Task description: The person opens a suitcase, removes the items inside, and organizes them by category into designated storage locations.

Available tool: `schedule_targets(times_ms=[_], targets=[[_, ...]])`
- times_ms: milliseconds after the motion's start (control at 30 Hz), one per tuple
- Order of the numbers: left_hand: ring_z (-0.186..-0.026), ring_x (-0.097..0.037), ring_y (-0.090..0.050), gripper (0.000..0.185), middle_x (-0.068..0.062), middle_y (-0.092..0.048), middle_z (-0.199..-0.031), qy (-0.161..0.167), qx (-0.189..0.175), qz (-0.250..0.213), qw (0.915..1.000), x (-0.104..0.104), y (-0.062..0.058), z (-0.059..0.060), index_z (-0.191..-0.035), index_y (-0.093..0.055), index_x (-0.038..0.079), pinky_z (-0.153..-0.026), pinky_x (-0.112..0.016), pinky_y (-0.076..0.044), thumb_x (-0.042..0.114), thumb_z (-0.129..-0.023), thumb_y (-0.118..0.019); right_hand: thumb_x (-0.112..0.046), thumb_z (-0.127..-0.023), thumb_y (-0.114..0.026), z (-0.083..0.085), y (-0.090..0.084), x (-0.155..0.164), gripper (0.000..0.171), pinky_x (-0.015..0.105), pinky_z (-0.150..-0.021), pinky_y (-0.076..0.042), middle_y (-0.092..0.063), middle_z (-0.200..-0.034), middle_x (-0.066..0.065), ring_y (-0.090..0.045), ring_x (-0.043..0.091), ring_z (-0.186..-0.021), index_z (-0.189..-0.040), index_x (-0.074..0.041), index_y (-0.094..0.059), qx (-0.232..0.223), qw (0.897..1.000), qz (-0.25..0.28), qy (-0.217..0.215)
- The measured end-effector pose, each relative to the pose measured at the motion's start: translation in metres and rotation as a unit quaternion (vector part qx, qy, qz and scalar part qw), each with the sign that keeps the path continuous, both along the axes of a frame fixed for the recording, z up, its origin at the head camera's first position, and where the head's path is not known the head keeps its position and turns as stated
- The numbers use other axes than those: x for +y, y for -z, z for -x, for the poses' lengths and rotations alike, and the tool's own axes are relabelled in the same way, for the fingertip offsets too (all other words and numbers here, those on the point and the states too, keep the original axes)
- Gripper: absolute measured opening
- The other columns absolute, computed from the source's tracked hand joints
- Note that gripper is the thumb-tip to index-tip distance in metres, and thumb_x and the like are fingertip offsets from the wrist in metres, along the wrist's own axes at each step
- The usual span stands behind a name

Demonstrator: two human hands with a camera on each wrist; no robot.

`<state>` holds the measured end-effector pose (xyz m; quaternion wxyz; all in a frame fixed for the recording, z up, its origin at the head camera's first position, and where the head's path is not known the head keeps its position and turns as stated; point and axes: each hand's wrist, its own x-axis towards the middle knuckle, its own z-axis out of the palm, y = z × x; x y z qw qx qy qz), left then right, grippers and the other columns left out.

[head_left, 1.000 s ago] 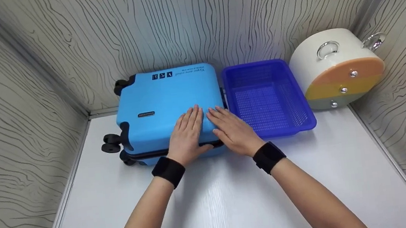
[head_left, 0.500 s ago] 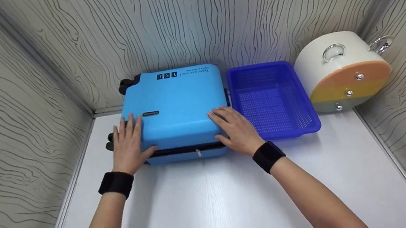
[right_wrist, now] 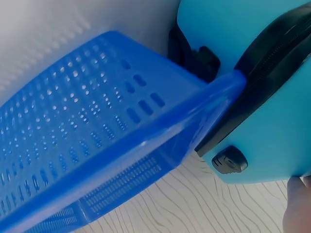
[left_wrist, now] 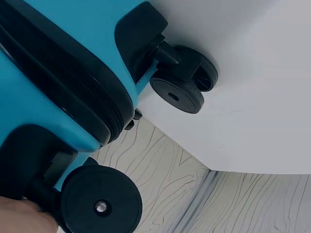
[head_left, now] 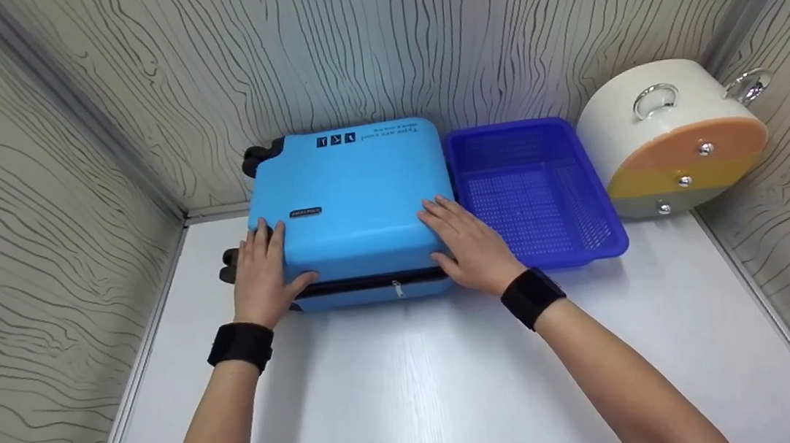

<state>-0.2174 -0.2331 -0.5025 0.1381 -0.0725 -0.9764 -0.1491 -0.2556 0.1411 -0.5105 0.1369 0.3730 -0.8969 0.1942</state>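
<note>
A white tabletop [head_left: 413,396] sits in a booth walled with pale panels veined by dark wavy lines. At its far edge lies a small bright-blue hard-shell suitcase [head_left: 356,196] with black wheels, flat on its side, its wheeled end toward the far left corner. A blue perforated plastic basket [head_left: 531,192] lies just beside it on the right, touching its side in the right wrist view, and a round white drawer box [head_left: 673,141] with orange, yellow and pale-green fronts stands in the far right corner.

A second ago both hands lay together on the near middle of the shell. Since then the left hand [head_left: 265,275] has slid out to the near left corner, close to the black caster wheel [left_wrist: 177,94], and the right hand [head_left: 471,246] has shifted slightly to the near right corner. Both lie with fingers nearly straight on the lid and thumbs hooked at the black zipper seam [head_left: 372,282], bracketing the case rather than gripping it tightly. The metal zipper pull [head_left: 396,289], hidden under the hands earlier, now shows on the near side.

With the hands spread to opposite corners at the seam, the person seems placed to steady, lift or part the shell evenly.
</note>
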Motion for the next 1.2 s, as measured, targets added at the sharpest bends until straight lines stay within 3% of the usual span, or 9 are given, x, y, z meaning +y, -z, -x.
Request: schedule_targets(times_ms=[333,500,700,767,867,933,1033,1100,1200], targets=[[-0.153,-0.045,-0.013,0.107,-0.024,-0.015,-0.167,-0.002,0.006,0.012,0.9999,0.008,0.003,0.004,-0.163,-0.023,0.007,-0.123,-0.055,-0.008,0.051,-0.085,-0.081,-0.057,-0.096,-0.065,0.017,-0.019,-0.015,0.100,0.039,-0.125,0.001,-0.008,-0.171,0.010,-0.002,0.026,-0.157,-0.165,-0.010,-0.012,-0.038,0.996,-0.073,0.029],[-0.154,-0.044,-0.009,0.099,-0.020,-0.017,-0.168,-0.004,0.073,0.022,0.9971,0.024,0.017,-0.009,-0.163,-0.025,0.008,-0.123,-0.056,-0.008,0.040,-0.088,-0.082,-0.059,-0.095,-0.066,0.018,-0.018,-0.017,0.098,0.039,-0.125,0.001,-0.013,-0.170,0.009,-0.004,0.027,-0.157,-0.165,-0.012,-0.016,-0.041,0.995,-0.085,0.041],[-0.131,-0.034,-0.048,0.049,-0.014,-0.055,-0.137,0.054,0.170,0.024,0.9837,0.070,0.052,-0.040,-0.132,-0.062,0.009,-0.116,-0.050,-0.032,0.024,-0.089,-0.079,-0.056,-0.096,-0.066,0.016,-0.015,-0.018,0.095,0.040,-0.125,0.000,-0.016,-0.170,0.009,-0.006,0.027,-0.157,-0.165,-0.012,-0.019,-0.042,0.996,-0.067,0.039],[-0.111,-0.028,-0.059,0.028,-0.007,-0.064,-0.117,0.065,0.139,-0.014,0.9880,0.089,0.059,-0.047,-0.114,-0.070,0.013,-0.102,-0.045,-0.047,0.023,-0.090,-0.078,-0.056,-0.095,-0.067,0.016,-0.015,-0.017,0.094,0.040,-0.125,-0.001,-0.017,-0.170,0.009,-0.007,0.027,-0.157,-0.164,-0.011,-0.021,-0.038,0.997,-0.060,0.040],[-0.093,-0.021,-0.064,0.016,-0.002,-0.068,-0.102,0.059,0.015,-0.126,0.9902,0.115,0.063,-0.051,-0.105,-0.074,0.014,-0.081,-0.040,-0.054,0.027,-0.095,-0.074,-0.056,-0.095,-0.067,0.016,-0.016,-0.018,0.094,0.038,-0.125,0.000,-0.017,-0.170,0.008,-0.007,0.026,-0.157,-0.164,-0.012,-0.021,-0.034,0.996,-0.061,0.048],[-0.092,-0.020,-0.065,0.025,-0.003,-0.070,-0.104,0.041,-0.084,-0.231,0.9685,0.128,0.065,-0.049,-0.112,-0.074,0.011,-0.077,-0.038,-0.055,0.032,-0.098,-0.070,-0.057,-0.095,-0.066,0.016,-0.016,-0.018,0.094,0.038,-0.125,0.002,-0.017,-0.170,0.008,-0.006,0.026,-0.157,-0.165,-0.013,-0.020,-0.036,0.996,-0.065,0.050],[-0.101,-0.030,-0.066,0.041,-0.012,-0.070,-0.111,0.009,-0.193,-0.406,0.8931,0.145,0.067,-0.044,-0.124,-0.068,0.000,-0.086,-0.045,-0.055,0.033,-0.099,-0.069,-0.057,-0.096,-0.065,0.015,-0.015,-0.020,0.094,0.037,-0.124,0.003,-0.016,-0.170,0.007,-0.005,0.026,-0.157,-0.165,-0.013,-0.019,-0.040,0.995,-0.071,0.050],[-0.107,-0.036,-0.065,0.049,-0.016,-0.069,-0.114,-0.008,-0.232,-0.491,0.8399,0.154,0.069,-0.040,-0.128,-0.063,-0.005,-0.091,-0.049,-0.054,0.033,-0.098,-0.070,-0.057,-0.096,-0.065,0.014,-0.015,-0.022,0.094,0.037,-0.124,0.003,-0.015,-0.171,0.007,-0.004,0.025,-0.157,-0.165,-0.014,-0.019,-0.042,0.995,-0.072,0.049],[-0.108,-0.043,-0.065,0.050,-0.019,-0.069,-0.112,-0.032,-0.249,-0.554,0.7939,0.164,0.071,-0.038,-0.126,-0.060,-0.009,-0.093,-0.054,-0.053,0.030,-0.097,-0.072,-0.056,-0.096,-0.066,0.014,-0.013,-0.023,0.094,0.038,-0.125,0.002,-0.016,-0.170,0.007,-0.004,0.025,-0.157,-0.165,-0.014,-0.019,-0.042,0.996,-0.067,0.049]])
